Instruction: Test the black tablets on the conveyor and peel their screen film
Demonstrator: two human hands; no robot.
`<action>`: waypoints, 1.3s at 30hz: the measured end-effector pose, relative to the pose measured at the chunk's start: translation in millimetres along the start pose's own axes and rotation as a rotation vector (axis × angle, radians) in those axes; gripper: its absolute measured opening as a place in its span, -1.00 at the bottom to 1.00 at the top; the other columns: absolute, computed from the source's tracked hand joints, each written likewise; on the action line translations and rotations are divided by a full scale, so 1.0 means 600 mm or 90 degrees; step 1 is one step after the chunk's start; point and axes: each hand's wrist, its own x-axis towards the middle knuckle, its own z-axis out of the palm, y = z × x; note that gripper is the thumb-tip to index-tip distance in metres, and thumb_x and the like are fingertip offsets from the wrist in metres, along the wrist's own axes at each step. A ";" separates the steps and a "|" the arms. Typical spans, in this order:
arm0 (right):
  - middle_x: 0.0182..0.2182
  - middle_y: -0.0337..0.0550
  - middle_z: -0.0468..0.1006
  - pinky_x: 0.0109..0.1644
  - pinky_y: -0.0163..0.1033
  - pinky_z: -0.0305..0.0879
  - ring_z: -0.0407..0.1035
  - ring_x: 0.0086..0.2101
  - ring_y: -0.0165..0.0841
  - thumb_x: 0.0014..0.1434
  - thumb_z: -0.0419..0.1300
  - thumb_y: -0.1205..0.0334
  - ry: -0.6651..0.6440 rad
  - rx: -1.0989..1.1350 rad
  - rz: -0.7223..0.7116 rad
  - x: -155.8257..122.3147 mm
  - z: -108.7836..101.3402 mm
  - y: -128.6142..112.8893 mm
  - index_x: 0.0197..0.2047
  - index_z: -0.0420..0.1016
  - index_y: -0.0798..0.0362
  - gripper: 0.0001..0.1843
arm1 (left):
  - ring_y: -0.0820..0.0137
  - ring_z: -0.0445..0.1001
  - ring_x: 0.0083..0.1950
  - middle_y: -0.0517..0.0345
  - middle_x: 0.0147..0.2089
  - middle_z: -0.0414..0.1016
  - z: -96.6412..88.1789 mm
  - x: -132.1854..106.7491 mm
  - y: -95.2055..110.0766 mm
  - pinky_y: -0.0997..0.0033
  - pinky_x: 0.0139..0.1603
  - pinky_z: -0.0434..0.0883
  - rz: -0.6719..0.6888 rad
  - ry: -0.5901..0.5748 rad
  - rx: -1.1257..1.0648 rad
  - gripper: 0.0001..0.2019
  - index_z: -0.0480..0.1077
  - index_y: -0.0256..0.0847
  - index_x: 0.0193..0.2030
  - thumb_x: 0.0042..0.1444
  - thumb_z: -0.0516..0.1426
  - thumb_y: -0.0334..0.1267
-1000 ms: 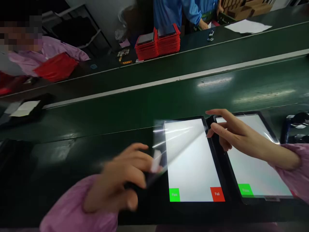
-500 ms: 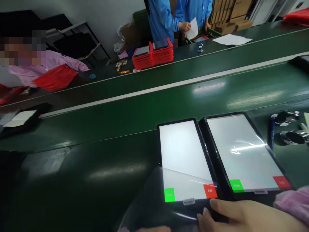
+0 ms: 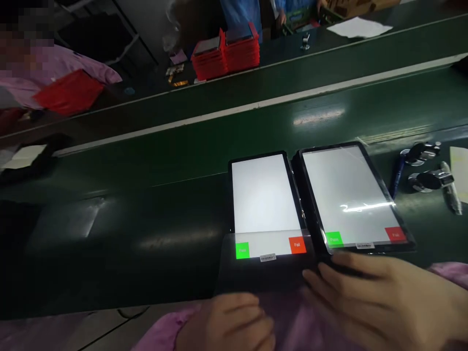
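Two lit tablets lie side by side, the left tablet (image 3: 266, 195) and the right tablet (image 3: 349, 195). Both show white screens with a green and a red box at the bottom. A clear protective film (image 3: 265, 278) covers the lower end of the left tablet and stretches down toward me. My left hand (image 3: 234, 319) is closed on the film's near edge. Just below the right tablet is my right hand (image 3: 395, 297), its blurred fingers stretched out and apart, with nothing visible in them. Whether its fingertips touch the film I cannot tell.
Round metal stands (image 3: 427, 180), a blue pen (image 3: 399, 170) and a white marker (image 3: 452, 190) lie at right. Beyond the green belt (image 3: 175, 141) are red-wrapped tablet stacks (image 3: 226, 61) and a white sheet (image 3: 358, 28). A pink-sleeved person (image 3: 73, 63) holds red material at far left.
The film has come down to the left tablet's lower end and lies flatter. My left hand has come into fuller view. My right hand's fingers have spread. The camera view has tilted down.
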 end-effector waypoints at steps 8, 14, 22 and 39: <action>0.31 0.13 0.45 0.15 0.35 0.34 0.38 0.20 0.16 0.45 0.14 -0.06 -0.103 -0.062 0.281 0.050 0.065 0.233 0.26 0.53 -0.04 -0.55 | 0.23 0.64 0.07 -0.03 -0.02 0.67 -0.018 0.234 -0.236 0.11 0.18 0.57 -0.119 -0.002 0.059 -0.60 0.55 -0.21 -0.05 0.49 -0.05 -0.05; 0.26 0.07 0.50 0.18 0.31 0.44 0.44 0.19 0.09 0.49 -0.10 -0.24 -0.018 0.029 0.438 -0.075 0.057 0.254 0.29 0.52 -0.10 -0.39 | 0.27 0.65 0.07 0.02 0.02 0.66 -0.065 0.144 -0.206 0.29 0.11 0.61 -0.190 0.063 0.118 -0.64 0.52 -0.16 0.05 0.47 -0.01 -0.02; 0.04 0.08 0.67 0.04 0.18 0.52 0.58 0.01 0.03 0.52 -0.05 -0.06 0.149 -0.114 0.458 -0.140 0.064 0.203 0.21 0.54 0.00 -0.51 | 0.42 0.64 0.05 0.15 -0.02 0.66 -0.052 0.030 -0.098 0.46 0.27 0.49 -0.088 0.028 0.167 -0.79 0.47 -0.09 0.12 0.45 0.08 -0.21; 0.07 0.07 0.60 0.01 0.05 0.40 0.48 0.03 -0.08 0.50 0.08 0.24 0.112 -0.067 0.364 -0.102 0.028 0.041 0.00 0.55 0.03 -0.79 | 0.22 0.52 0.25 0.07 0.31 0.46 -0.042 0.026 -0.112 0.16 0.29 0.50 -0.179 0.020 0.247 -0.60 0.31 0.03 0.38 0.47 0.04 -0.12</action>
